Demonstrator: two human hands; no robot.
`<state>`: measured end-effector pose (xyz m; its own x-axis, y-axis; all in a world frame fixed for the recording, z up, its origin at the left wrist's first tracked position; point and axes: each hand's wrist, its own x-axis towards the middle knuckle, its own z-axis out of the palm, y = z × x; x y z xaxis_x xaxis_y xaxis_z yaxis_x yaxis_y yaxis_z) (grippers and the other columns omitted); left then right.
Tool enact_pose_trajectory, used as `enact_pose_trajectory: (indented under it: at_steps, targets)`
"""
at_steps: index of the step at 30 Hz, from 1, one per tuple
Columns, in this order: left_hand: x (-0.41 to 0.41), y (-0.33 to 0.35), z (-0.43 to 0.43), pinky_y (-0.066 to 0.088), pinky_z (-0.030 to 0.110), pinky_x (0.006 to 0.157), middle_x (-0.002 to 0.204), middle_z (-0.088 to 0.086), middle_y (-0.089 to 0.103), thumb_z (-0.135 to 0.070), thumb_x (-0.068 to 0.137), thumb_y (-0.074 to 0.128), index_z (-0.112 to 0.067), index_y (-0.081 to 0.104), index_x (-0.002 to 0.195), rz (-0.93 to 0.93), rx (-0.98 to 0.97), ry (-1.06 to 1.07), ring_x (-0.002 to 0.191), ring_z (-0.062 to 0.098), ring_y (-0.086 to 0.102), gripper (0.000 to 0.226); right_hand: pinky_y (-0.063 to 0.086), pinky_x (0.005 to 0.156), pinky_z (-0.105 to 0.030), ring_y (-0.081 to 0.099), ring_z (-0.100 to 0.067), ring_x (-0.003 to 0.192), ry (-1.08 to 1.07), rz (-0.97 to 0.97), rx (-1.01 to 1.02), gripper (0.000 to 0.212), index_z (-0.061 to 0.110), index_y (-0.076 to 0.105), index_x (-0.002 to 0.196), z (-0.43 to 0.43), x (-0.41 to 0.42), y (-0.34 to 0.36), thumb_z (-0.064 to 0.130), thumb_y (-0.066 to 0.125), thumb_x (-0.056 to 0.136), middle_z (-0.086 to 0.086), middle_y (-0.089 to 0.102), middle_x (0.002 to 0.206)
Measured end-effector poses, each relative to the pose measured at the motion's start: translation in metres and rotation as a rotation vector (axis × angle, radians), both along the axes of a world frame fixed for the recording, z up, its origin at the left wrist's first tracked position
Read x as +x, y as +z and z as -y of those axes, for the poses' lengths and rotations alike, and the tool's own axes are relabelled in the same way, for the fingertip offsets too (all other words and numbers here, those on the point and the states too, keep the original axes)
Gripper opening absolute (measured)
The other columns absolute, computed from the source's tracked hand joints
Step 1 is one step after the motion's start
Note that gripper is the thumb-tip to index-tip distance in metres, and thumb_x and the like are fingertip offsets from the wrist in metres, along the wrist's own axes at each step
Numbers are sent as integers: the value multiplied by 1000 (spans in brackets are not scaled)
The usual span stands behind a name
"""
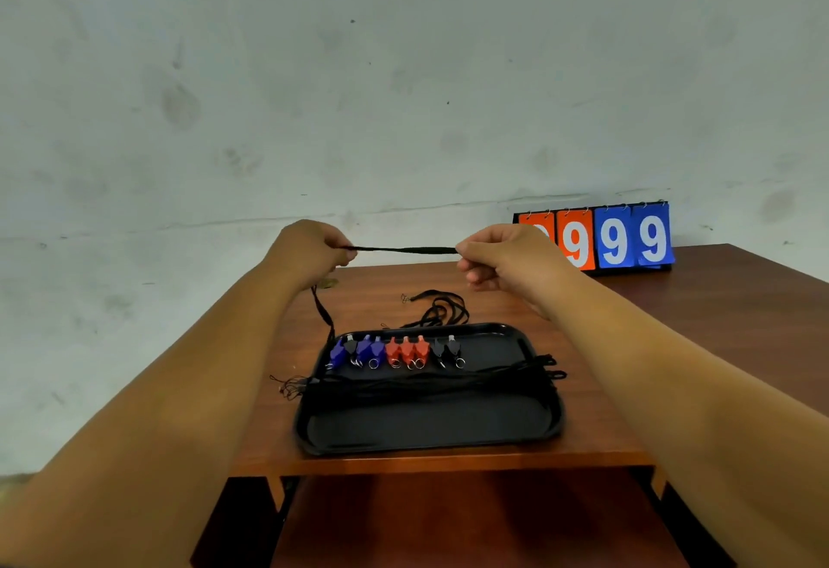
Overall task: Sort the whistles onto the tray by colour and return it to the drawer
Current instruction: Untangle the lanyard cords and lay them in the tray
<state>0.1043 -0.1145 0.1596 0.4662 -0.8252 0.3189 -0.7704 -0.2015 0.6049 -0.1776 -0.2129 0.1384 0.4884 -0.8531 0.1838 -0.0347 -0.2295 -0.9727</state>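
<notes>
Presently the left hand [309, 253] and right hand [502, 260] each pinch a black cord [403, 249], held taut above the tabletop [628, 343]. Whistles [394, 351] lie in a row at the far side of the tray [426, 437]: blue, red, black, with one dark piece seemingly among the blues. Risk: the cord's tail hangs to the tray's left corner and may drag the blues askew. A cord bundle [426, 381] overhangs the tray and may snag on the drawer [448, 522].

At the far right of the wooden table [717, 298] we see a flip scoreboard [614, 237], orange cards left, blue cards right, showing nines, backed by a stained pale wall [403, 73].
</notes>
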Motion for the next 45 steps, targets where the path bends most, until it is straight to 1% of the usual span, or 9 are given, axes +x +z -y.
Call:
enact_pose_trajectory:
  at_steps: [2,6,11,15,26,30,36,41,45]
  targets:
    - [2,-5,-4,49,13,59,93,-1,76,-23,95,80,-18,81,99,3,56,-20,85,12,71,7,68,82,-41,74,-16,70,-6,71,10,15,2,76,109,-1,1,2,13,78,98,-17,82,97]
    - [-5,-6,-12,51,32,101,119,-12,75,-23,90,84,-29,76,122,82,206,-199,110,7,68,34,66,89,-41,80,-26,90,85,185,83,16,-1,74,115,-7,5,8,4,74,100,-19,82,101]
    - [-51,5,-20,53,21,88,119,-17,75,-2,97,60,-34,70,128,11,-84,-412,111,-1,69,45,67,87,-40,82,-30,93,104,193,49,16,0,73,113,-19,17,16,2,76,97,-18,83,97]
    - [-82,8,-18,54,20,91,111,-20,77,-22,98,71,-36,72,119,-37,-224,-456,106,-2,70,25,68,83,-37,78,-18,84,-29,129,-52,13,8,82,103,-17,26,16,15,85,92,-10,81,92]
    - [-96,-3,4,47,1,79,102,-18,78,-25,97,78,-33,78,117,28,-339,-300,95,-10,69,21,61,74,-34,68,-15,76,-62,255,309,36,6,80,106,-15,27,14,41,78,98,-5,76,89]
    - [-98,-1,8,46,8,86,110,-19,77,-23,103,68,-31,79,124,-68,-373,-293,103,-8,68,24,60,81,-40,71,-24,91,-49,173,335,50,10,80,115,-20,31,10,50,50,110,-6,81,112]
    - [-95,11,9,49,18,72,97,-10,82,-19,96,74,-23,79,111,-359,-429,-295,90,1,75,16,53,110,-48,74,-22,114,133,-21,115,34,27,74,126,-35,49,-8,34,68,93,6,82,115]
    - [-73,18,2,61,29,72,91,-6,83,-11,93,77,-11,76,111,-524,-458,-208,90,12,79,18,59,101,-44,81,-22,89,122,-3,48,18,16,79,110,-41,56,-11,29,69,103,2,79,86]
    - [-37,2,-7,66,36,85,87,3,82,-8,92,78,-7,76,106,-634,-455,-106,90,21,81,14,61,72,-32,65,-13,63,123,-77,-21,22,16,78,110,-35,47,-12,29,60,109,4,63,73]
